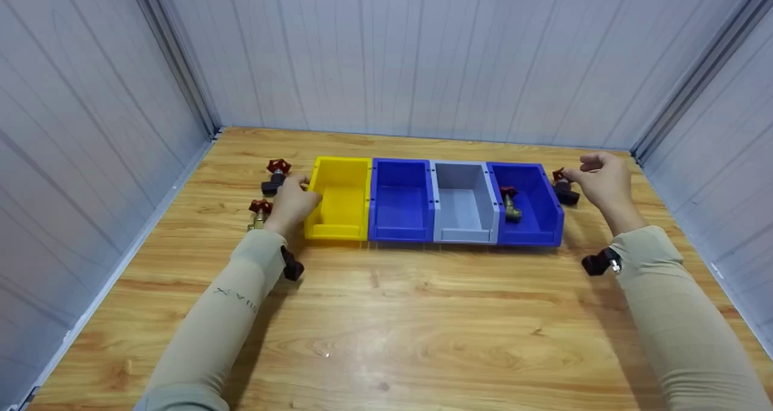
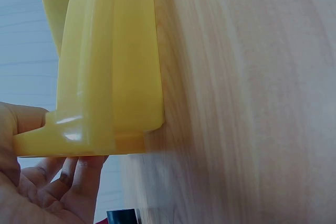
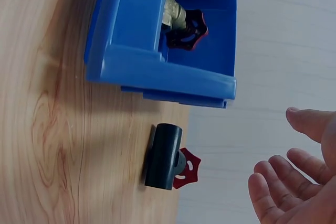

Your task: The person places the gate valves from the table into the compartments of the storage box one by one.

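My left hand [image 1: 294, 206] pinches the left side wall of the yellow bin [image 1: 341, 184], thumb on one face of it and fingers on the other. Beyond that hand lies a black valve [image 1: 273, 186] with a red handwheel, and a brass valve [image 1: 259, 213] with a red handwheel is partly hidden by the wrist. Over on the right, my right hand [image 1: 607, 186] is held above the table with loosely bent fingers and nothing in them. Nearest to it is another black valve [image 3: 164, 157], beside the right blue bin [image 1: 543, 209]. A brass valve [image 1: 512, 210] lies inside this bin.
Between the yellow bin and the right blue bin stand a second blue bin [image 1: 401, 194] and a grey bin [image 1: 464, 197], all side by side in one row. Pale panel walls [image 1: 386, 55] enclose the wooden table [image 1: 423, 314] at the back and both sides.
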`<state>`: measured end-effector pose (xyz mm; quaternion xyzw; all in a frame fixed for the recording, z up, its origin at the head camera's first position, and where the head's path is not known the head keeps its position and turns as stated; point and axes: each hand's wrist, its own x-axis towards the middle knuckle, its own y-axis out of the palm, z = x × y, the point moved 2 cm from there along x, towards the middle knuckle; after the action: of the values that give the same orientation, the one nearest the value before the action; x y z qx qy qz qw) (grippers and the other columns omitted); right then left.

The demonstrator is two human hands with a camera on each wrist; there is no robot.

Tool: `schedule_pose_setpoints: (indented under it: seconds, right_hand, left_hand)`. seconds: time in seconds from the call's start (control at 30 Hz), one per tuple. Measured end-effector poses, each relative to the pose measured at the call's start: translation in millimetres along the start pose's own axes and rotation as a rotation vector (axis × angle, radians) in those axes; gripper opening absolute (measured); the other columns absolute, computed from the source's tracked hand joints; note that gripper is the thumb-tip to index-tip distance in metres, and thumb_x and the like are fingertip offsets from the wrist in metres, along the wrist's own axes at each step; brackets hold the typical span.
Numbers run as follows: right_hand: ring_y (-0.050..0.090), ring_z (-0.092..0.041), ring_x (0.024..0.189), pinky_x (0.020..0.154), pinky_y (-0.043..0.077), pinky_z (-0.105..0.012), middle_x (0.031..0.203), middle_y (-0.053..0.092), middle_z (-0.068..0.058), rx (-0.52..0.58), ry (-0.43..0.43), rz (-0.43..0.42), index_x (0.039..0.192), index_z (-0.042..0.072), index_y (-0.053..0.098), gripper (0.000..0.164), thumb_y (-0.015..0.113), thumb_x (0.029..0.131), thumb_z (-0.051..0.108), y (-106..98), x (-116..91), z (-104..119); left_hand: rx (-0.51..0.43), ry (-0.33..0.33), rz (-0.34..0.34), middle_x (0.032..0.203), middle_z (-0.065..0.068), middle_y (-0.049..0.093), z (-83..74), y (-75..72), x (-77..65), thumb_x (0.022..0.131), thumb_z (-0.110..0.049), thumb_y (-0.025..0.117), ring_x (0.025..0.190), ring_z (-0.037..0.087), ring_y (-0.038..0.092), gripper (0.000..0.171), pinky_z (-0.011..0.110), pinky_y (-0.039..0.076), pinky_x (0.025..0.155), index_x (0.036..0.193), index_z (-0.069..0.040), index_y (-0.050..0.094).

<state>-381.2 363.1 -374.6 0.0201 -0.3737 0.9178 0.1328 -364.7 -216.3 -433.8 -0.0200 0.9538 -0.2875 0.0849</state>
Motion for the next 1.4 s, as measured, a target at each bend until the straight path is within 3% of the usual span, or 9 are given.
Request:
schedule_pose_setpoints:
  seconds: [0.17, 0.43, 0.83, 1.13, 1.4]
  right_hand:
    - [0.06, -0.038, 0.126, 0.084, 0.047, -0.027, 0.144, 0.06, -0.03, -0.026, 0.006, 0.022, 0.148, -0.007, 0.057, 0.062, 0.072, 0.104, 0.033, -2, 3, -2]
    - [0.053, -0.048, 0.14, 0.11, 0.048, -0.056, 0.152, 0.054, -0.034, -0.029, 0.037, 0.066, 0.154, -0.007, 0.052, 0.07, 0.07, 0.105, 0.039, -4, 9, -1]
    - [0.048, -0.05, 0.146, 0.117, 0.044, -0.059, 0.16, 0.048, -0.035, -0.023, 0.064, 0.14, 0.16, -0.008, 0.045, 0.079, 0.07, 0.105, 0.043, -7, 25, -1]
    - [0.05, -0.049, 0.144, 0.114, 0.045, -0.056, 0.158, 0.051, -0.035, -0.058, 0.076, 0.129, 0.157, -0.009, 0.047, 0.078, 0.071, 0.104, 0.043, -12, 30, -8]
    - [0.048, -0.047, 0.148, 0.118, 0.044, -0.057, 0.16, 0.049, -0.034, 0.017, 0.061, 0.158, 0.159, -0.008, 0.046, 0.084, 0.072, 0.102, 0.049, -9, 32, -18]
  left_hand:
    - [-0.027, -0.013, 0.012, 0.146, 0.02, 0.06, -0.1, 1.0, -1.6, 0.106, -0.013, 0.057, 0.124, 0.034, 0.062, 0.039, 0.05, 0.056, 0.105, 0.145, -0.006, 0.058]
    - [-0.037, -0.034, 0.019, 0.146, 0.019, 0.059, -2.4, 0.4, -2.4, 0.107, -0.012, 0.057, 0.125, 0.034, 0.06, 0.039, 0.049, 0.055, 0.108, 0.145, -0.005, 0.058]
    - [-0.024, -0.031, 0.013, 0.145, 0.019, 0.06, -0.1, 0.8, -3.2, 0.106, -0.013, 0.057, 0.125, 0.034, 0.061, 0.041, 0.049, 0.056, 0.107, 0.146, -0.006, 0.058]
    - [-0.048, -0.022, 0.021, 0.147, 0.019, 0.06, -0.3, 2.1, -3.5, 0.107, -0.012, 0.057, 0.128, 0.034, 0.062, 0.039, 0.051, 0.056, 0.108, 0.146, -0.006, 0.058]
    - [-0.044, -0.029, 0.014, 0.144, 0.019, 0.061, 0.3, 1.8, -4.6, 0.107, -0.012, 0.057, 0.122, 0.032, 0.061, 0.038, 0.047, 0.056, 0.105, 0.144, -0.006, 0.059]
